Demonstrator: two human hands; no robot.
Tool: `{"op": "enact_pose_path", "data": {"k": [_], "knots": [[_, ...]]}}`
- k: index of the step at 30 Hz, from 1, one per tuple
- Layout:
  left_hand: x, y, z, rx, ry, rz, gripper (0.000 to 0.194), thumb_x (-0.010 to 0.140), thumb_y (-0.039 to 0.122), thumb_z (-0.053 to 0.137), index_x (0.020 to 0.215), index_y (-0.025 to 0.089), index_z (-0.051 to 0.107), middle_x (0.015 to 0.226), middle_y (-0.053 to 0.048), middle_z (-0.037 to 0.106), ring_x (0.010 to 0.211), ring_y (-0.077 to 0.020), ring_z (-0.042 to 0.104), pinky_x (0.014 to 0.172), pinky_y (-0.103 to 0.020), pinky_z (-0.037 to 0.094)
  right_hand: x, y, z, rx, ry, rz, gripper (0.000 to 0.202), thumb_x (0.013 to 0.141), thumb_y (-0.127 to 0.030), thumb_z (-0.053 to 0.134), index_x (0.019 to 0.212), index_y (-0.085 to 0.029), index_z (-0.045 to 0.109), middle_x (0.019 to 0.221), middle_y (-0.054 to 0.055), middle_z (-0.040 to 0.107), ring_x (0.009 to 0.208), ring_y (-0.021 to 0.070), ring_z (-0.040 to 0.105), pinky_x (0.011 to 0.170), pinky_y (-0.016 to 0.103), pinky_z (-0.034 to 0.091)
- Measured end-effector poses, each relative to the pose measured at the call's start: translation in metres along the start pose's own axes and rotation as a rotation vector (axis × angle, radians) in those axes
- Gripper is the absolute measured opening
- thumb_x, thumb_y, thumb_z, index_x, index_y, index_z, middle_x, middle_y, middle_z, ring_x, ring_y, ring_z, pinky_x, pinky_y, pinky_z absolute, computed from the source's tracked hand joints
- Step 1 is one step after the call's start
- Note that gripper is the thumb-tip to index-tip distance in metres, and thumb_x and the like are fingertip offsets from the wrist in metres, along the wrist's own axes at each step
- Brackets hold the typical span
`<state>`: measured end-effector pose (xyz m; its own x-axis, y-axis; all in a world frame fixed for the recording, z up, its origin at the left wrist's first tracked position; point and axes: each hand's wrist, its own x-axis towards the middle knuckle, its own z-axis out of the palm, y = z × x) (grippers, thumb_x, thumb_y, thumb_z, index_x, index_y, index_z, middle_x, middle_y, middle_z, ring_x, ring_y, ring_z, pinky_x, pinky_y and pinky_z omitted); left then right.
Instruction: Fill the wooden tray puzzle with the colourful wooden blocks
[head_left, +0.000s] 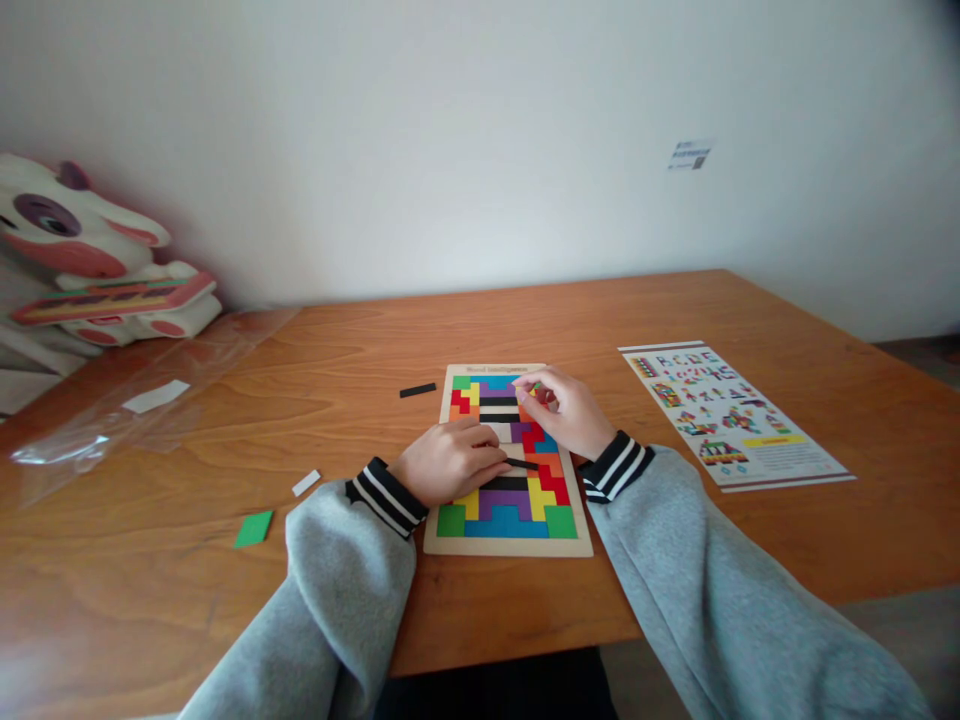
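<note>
A wooden puzzle board (510, 547) filled with many coloured pieces lies on the table in front of me. Over its left middle, my left hand (454, 460) is closed on a thin black strip (523, 464), which sticks out to the right from the fingertips. My right hand (564, 408) is above the board's upper right part, thumb and fingers bent together; whatever is between them, if anything, is too small to make out. Black, white and purple pieces show between the hands.
Left of the board lie a black strip (418, 390), a white piece (306, 483) and a green piece (253, 529). A clear plastic bag (112, 430) and a cow-shaped toy (112, 260) are farther left. A printed sheet (731, 415) lies at right.
</note>
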<state>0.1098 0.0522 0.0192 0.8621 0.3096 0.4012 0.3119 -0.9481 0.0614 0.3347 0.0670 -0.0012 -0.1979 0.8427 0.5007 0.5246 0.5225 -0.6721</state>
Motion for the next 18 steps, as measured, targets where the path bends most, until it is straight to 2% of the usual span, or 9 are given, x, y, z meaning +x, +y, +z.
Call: {"op": "enact_pose_path", "data": {"k": [4, 11, 14, 18], "knots": [[-0.002, -0.002, 0.000, 0.025, 0.014, 0.004, 0.031, 0.100, 0.030, 0.047, 0.086, 0.016, 0.070, 0.083, -0.007, 0.068, 0.078, -0.0161, 0.063, 0.071, -0.027, 0.053, 0.000, 0.000, 0.000, 0.001, -0.006, -0.009, 0.017, 0.093, -0.034, 0.057, 0.101, -0.023, 0.066, 0.098, 0.005, 0.069, 0.078, 0.0162, 0.064, 0.068, 0.030, 0.054], [-0.004, -0.007, -0.008, 0.209, -0.003, 0.043, 0.034, 0.100, 0.027, 0.047, 0.073, 0.015, 0.065, 0.076, -0.006, 0.064, 0.072, -0.0159, 0.057, 0.066, -0.027, 0.049, 0.001, 0.001, 0.001, 0.004, -0.008, -0.013, 0.016, 0.093, -0.033, 0.058, 0.101, -0.022, 0.067, 0.095, 0.005, 0.069, 0.075, 0.0157, 0.063, 0.067, 0.030, 0.053], [-0.004, -0.006, -0.010, 0.188, -0.016, 0.035, 0.035, 0.100, 0.028, 0.046, 0.073, 0.015, 0.064, 0.077, -0.006, 0.064, 0.073, -0.0153, 0.058, 0.067, -0.027, 0.049, 0.001, 0.000, 0.001, 0.001, -0.016, -0.004, 0.016, 0.093, -0.033, 0.058, 0.102, -0.022, 0.067, 0.094, 0.005, 0.068, 0.074, 0.0153, 0.063, 0.067, 0.030, 0.053], [-0.001, -0.003, -0.007, 0.060, 0.032, 0.020, 0.028, 0.099, 0.031, 0.050, 0.083, 0.016, 0.067, 0.085, -0.006, 0.068, 0.079, -0.0158, 0.062, 0.074, -0.029, 0.053, 0.001, -0.001, 0.001, 0.006, -0.020, 0.003, 0.016, 0.092, -0.032, 0.058, 0.102, -0.022, 0.067, 0.094, 0.005, 0.068, 0.074, 0.0150, 0.063, 0.066, 0.030, 0.052]]}}
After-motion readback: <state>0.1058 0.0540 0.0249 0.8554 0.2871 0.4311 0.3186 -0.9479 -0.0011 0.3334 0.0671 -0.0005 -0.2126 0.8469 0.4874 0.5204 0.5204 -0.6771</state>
